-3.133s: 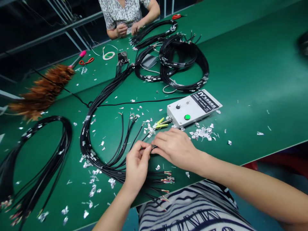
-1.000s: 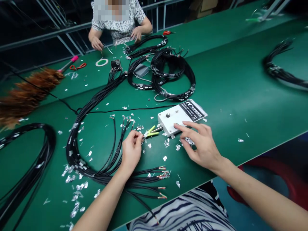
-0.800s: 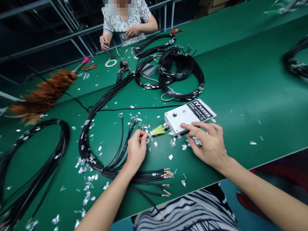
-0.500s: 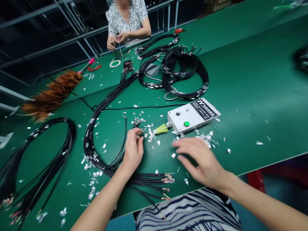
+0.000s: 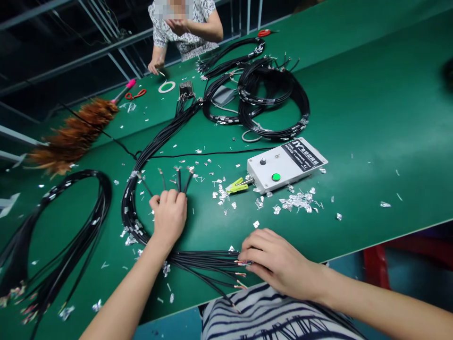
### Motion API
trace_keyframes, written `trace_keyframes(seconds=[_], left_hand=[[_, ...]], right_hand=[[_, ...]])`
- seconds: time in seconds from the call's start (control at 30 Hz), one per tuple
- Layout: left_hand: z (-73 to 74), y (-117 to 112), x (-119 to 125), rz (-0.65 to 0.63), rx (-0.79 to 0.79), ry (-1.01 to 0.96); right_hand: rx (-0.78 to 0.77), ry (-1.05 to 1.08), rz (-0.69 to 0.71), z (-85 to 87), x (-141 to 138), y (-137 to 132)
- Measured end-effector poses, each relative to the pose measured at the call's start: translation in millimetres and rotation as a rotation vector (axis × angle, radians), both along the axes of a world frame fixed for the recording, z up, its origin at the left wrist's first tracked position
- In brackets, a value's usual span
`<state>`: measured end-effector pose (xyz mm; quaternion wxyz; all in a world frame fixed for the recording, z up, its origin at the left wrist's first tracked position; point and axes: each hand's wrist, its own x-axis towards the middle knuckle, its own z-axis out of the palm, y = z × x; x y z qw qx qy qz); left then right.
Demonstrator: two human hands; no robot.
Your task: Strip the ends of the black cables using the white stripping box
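Note:
My left hand [image 5: 170,215] is closed, fingers curled down over several black cables [image 5: 179,180] whose stripped ends stick out beyond the fingertips. Below it, a bundle of black cables [image 5: 208,259] runs to the right, with bare coloured wire ends toward the table edge. My right hand [image 5: 278,262] has its fingertips and thumb around some of those wire ends [image 5: 244,263]. Beyond both hands is a white control box [image 5: 286,164] with a black label, a knob and a lit green button. A yellow-green clip [image 5: 238,186] sits on the shaft at its left end.
Foil scraps [image 5: 299,201] litter the green table [image 5: 371,118]. Coiled cable bundles [image 5: 300,113] lie behind the box, another bundle [image 5: 102,189] at left. A brown feather duster [image 5: 78,130], red scissors [image 5: 136,94] and a tape roll [image 5: 166,87] lie farther back. Across the table, a person [image 5: 184,33] handles tape.
My left hand has moved left, away from the clip. My right hand has come down and left onto the wire ends. The person opposite has raised one hand.

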<state>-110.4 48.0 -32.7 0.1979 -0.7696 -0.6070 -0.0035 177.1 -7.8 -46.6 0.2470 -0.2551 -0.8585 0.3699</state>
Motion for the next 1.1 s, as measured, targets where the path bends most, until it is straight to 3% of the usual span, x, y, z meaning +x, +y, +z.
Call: trace_keyframes(seconds=[0.1, 0.27, 0.33, 0.5, 0.6, 0.8, 1.0, 1.1], left_hand=[[2.7, -14, 9, -0.265, -0.055, -0.093], [21.7, -51, 32, -0.447, -0.403, -0.354], [30.1, -63, 41, -0.413, -0.577, -0.394], [45.0, -69, 52, -0.169, -0.844, -0.298], [50.1, -67, 48, -0.132, -0.950, -0.424], [50.0, -66, 47, 0.004, -0.896, -0.829], [41.6, -47, 70, -0.109, -0.651, -1.120], [39.1, -42, 77, -0.041, -0.577, -1.285]], right_hand=[[-0.025, 0.006, 0.023, 2.8, 6, 3], [-0.027, 0.046, -0.063, 4.8, 18, 14], [-0.016, 0.070, -0.109, 5.1, 19, 18], [-0.012, 0.094, -0.147, 5.0, 17, 23], [-0.021, 0.106, -0.154, 3.5, 15, 24], [-0.160, 0.192, -0.250, 4.2, 9, 23], [-0.305, 0.225, -0.305, 11.1, -6, 29], [-0.353, 0.262, -0.343, 12.7, -13, 33]])
